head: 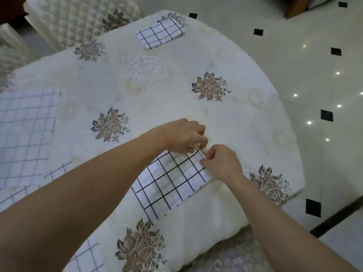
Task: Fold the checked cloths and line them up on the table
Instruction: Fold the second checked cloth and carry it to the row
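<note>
A white cloth with black checks (169, 183) lies folded into a strip on the table near its right front. My left hand (184, 135) grips the strip's far end with curled fingers. Beside it, my right hand (222, 161) pinches the same end at its right corner. A second folded checked cloth (160, 33) sits at the table's far edge. An unfolded cloth with pale blue checks (25, 134) is spread at the left, and another part of pale checked cloth (86, 256) shows under my left arm.
The round table wears a cream tablecloth (157, 91) with embroidered flowers. Quilted chairs (74, 18) stand at the far left. A glossy tiled floor (314, 75) with black diamonds lies to the right, past the table's edge.
</note>
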A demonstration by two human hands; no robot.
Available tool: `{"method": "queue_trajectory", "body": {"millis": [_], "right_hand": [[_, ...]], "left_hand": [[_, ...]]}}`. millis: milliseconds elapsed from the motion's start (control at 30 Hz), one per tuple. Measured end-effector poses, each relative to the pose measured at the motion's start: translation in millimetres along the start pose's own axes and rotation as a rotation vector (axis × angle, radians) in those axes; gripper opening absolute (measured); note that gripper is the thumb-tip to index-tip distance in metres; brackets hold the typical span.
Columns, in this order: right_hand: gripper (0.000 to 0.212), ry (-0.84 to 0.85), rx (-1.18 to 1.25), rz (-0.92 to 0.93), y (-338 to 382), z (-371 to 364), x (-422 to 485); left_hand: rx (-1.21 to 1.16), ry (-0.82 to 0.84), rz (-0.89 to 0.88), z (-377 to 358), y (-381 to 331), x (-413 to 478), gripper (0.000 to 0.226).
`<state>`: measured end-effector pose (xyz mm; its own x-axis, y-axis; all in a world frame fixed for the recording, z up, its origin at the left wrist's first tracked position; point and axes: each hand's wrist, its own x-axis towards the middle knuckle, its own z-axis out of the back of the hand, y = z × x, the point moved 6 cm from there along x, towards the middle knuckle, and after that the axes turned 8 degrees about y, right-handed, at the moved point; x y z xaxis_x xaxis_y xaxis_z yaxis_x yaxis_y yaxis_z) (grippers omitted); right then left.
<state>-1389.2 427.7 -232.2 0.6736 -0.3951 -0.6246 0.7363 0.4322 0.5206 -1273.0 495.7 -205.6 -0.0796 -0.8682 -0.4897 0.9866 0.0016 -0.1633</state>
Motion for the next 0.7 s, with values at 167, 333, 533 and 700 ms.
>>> {"method": "queue_trajectory", "body": {"millis": [167,333,533,700], "right_hand": [[0.015,-0.133,-0.038,0.096,3,33,-5],[0.015,-0.234,-0.15,0.206,14,51,-20],[0.023,-0.293,-0.223,0.243,26,53,-41],[0.022,-0.345,-0.256,0.363,37,41,-65]], "left_hand": [[0.04,-0.044,0.048,15,0,11,0.024],[-0.052,-0.221,0.105,36,0,5,0.016],[-0.058,-0.414,0.024,54,-11,-23,0.006],[-0.062,-0.495,0.002,53,-18,-57,0.007]]}}
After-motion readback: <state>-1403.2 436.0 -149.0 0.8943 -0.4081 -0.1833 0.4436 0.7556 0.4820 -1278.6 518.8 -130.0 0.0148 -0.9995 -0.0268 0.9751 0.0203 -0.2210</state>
